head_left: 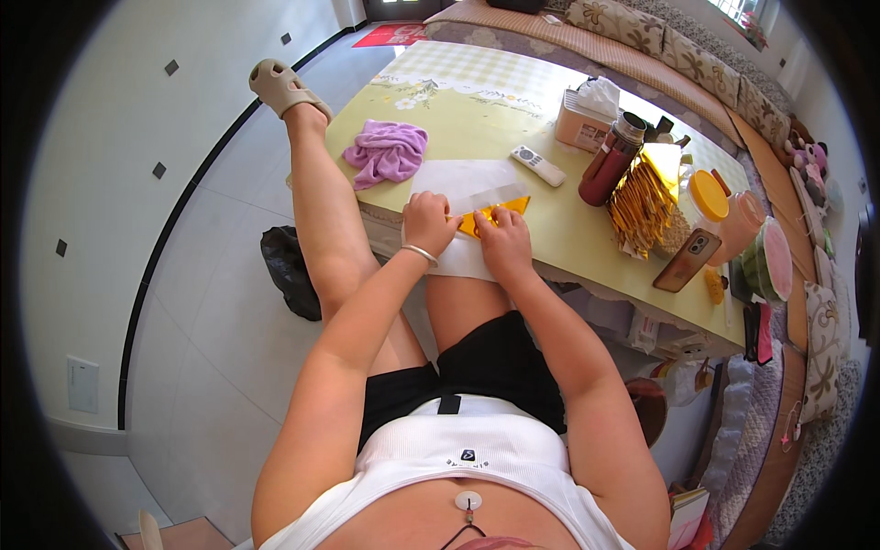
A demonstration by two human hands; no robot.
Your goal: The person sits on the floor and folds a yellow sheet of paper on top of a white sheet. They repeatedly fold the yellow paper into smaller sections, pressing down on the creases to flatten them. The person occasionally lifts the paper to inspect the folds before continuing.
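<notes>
Fingers of both hands pinch and press a small gold foil sheet (492,218) at the near edge of the desk (513,119). Left hand (427,223) curled, fingertips down on the foil's left end; silver bracelet (420,252) on that wrist. Right hand (503,240) bent over the foil's lower right, fingers pressed together on it. Foil lies on a white paper sheet (463,179) that hangs over the desk edge toward the lap.

Handling, as a guess: foil looks thin, light, creases easily, likely slippery and quick to tear; best held by edges or corners with fingertips, flat against the desk.

Desk has a smooth yellow-green cloth with a checked far half. On it: purple towel (387,151) to the left, white remote (538,166), tissue box (585,119), dark red flask (611,158), bundle of gold foil strips (642,203), orange-lidded jar (718,213), phone (687,260), cut watermelon (770,263).

Room: pale tiled floor, black bag (290,270) by the leg, long patterned sofa (678,55) behind the desk, red mat (394,35) at the door.
</notes>
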